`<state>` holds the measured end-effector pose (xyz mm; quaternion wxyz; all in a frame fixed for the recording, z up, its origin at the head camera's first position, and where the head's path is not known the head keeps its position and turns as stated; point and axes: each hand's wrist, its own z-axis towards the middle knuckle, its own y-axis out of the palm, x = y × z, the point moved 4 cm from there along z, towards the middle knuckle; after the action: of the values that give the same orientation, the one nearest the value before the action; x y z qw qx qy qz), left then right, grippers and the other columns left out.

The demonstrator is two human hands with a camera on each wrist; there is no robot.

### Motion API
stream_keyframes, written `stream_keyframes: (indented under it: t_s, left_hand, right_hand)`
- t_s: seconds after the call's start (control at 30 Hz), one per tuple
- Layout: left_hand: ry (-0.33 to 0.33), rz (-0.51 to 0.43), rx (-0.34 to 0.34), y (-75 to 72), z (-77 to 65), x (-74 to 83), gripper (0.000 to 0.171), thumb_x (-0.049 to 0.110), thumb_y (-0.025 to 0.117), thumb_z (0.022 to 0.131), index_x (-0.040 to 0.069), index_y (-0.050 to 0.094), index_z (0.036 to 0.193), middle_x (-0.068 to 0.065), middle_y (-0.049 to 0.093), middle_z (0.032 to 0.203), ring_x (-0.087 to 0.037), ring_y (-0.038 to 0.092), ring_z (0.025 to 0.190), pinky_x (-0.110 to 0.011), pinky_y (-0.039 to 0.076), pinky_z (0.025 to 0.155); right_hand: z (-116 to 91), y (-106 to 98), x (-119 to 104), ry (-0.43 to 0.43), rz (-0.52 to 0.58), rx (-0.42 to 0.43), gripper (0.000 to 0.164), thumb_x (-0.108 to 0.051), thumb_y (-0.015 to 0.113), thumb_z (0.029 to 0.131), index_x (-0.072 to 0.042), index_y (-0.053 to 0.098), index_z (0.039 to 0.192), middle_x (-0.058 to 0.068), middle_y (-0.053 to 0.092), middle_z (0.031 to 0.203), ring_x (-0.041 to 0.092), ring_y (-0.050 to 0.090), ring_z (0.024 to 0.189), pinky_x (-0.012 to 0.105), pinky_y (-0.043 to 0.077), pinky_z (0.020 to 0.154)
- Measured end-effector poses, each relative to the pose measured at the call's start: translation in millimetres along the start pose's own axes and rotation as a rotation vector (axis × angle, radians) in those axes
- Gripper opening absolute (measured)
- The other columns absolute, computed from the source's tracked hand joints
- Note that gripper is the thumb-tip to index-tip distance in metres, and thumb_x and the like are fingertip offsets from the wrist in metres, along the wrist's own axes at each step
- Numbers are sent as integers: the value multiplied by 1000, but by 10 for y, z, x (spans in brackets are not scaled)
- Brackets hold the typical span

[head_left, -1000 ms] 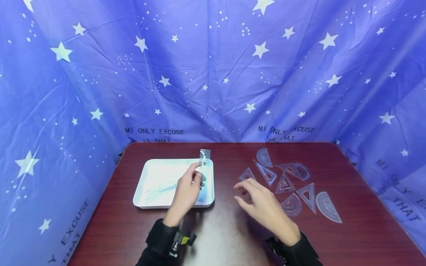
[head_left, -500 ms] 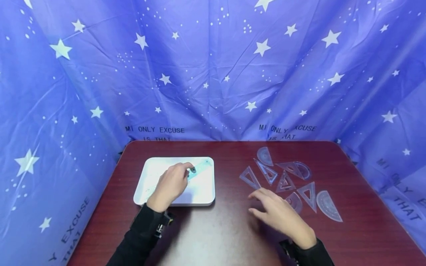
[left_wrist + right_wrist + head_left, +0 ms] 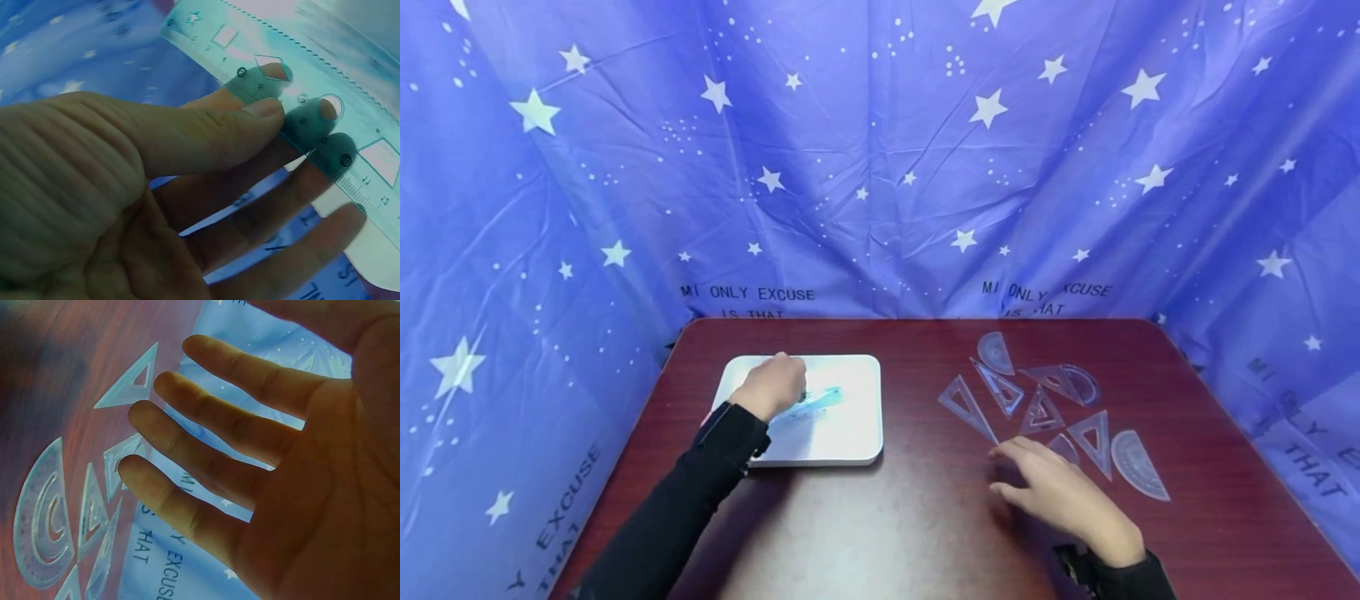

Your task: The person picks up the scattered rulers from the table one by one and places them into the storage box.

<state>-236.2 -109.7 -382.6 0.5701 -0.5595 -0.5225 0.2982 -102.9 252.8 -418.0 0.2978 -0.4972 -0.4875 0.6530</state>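
Passage: a strip of table (image 3: 913, 354) is running open between white tray (image 3: 857, 429) and triangle (image 3: 958, 412). Obstacles: left hand (image 3: 773, 385), pinching a ruler (image 3: 306, 80), is blocking the tray's left side; right hand (image 3: 1063, 497) is partly screening one protractor (image 3: 1065, 449).

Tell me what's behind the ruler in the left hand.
In the left wrist view, three fingertips of the left hand show through the see-through ruler. The thumb lies on its near face and hides the patch behind it; what lies beyond the fingertips is covered.

Blue starry curtain (image 3: 880, 175) hangs past the far edge and both sides of a pretty shiny reddish worktop (image 3: 913, 354); black lettering (image 3: 747, 295) near both far corners too
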Motion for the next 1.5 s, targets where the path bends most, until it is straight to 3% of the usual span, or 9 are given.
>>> stream_keyframes:
  t_s: [0.13,0.3,0.53,0.83,1.03,1.23,1.37,1.5]
  left_hand:
    - [-10,69,-33,68,118,-102,16,-3,54,102,-1,69,97,-22,71,100,-27,62,84,-45,57,76]
    - [37,137,-69,187,237,-193,15,-6,54,103,-3,68,98,-25,73,103,-30,69,90,-46,60,86]
    - [96,150,-71,220,315,-231,13,-8,60,100,0,68,92,-18,68,91,-21,56,77,-38,56,75]
    - [87,130,-83,227,328,-251,18,-9,58,100,3,64,87,-13,63,85,-22,53,76,-36,51,73]
    - [124,145,-38,242,299,-231,22,-7,56,102,3,63,83,-13,67,80,-19,59,71,-39,58,74]
    - [105,144,2,224,269,-223,24,-3,64,100,6,63,78,-7,61,74,-18,53,66,-34,51,62]
    - [85,128,48,187,233,-182,5,8,73,99,4,74,95,-9,72,90,-20,65,81,-41,58,70]
    - [111,117,152,92,113,-73,20,14,74,100,2,75,115,-16,74,105,-31,73,98,-51,64,78]
  right_hand:
    - [-20,20,52,-1,-11,-7,40,-31,88,88,-11,75,120,5,75,121,32,72,115,56,59,98]
    - [-37,24,123,24,1,-6,41,-32,88,87,-13,75,120,4,75,122,31,72,113,54,60,95]
    - [-52,18,183,48,13,-25,42,-31,88,88,-11,75,122,8,75,125,34,72,116,56,60,97]
    - [-73,-5,231,51,14,-28,40,-32,87,88,-11,75,120,8,75,124,33,72,116,54,60,97]
    - [-68,-30,255,42,11,-15,40,-31,88,88,-10,75,119,9,75,123,34,72,115,55,60,97]
    - [-11,-92,259,9,-8,2,38,-28,88,88,-9,75,118,7,75,118,33,72,112,54,60,96]
    - [64,-150,244,10,-11,1,38,-28,88,88,-10,74,119,8,75,117,30,73,108,53,60,93]
    - [168,-199,211,36,-23,-4,47,-30,87,89,-7,72,127,15,74,126,37,71,117,58,59,97]
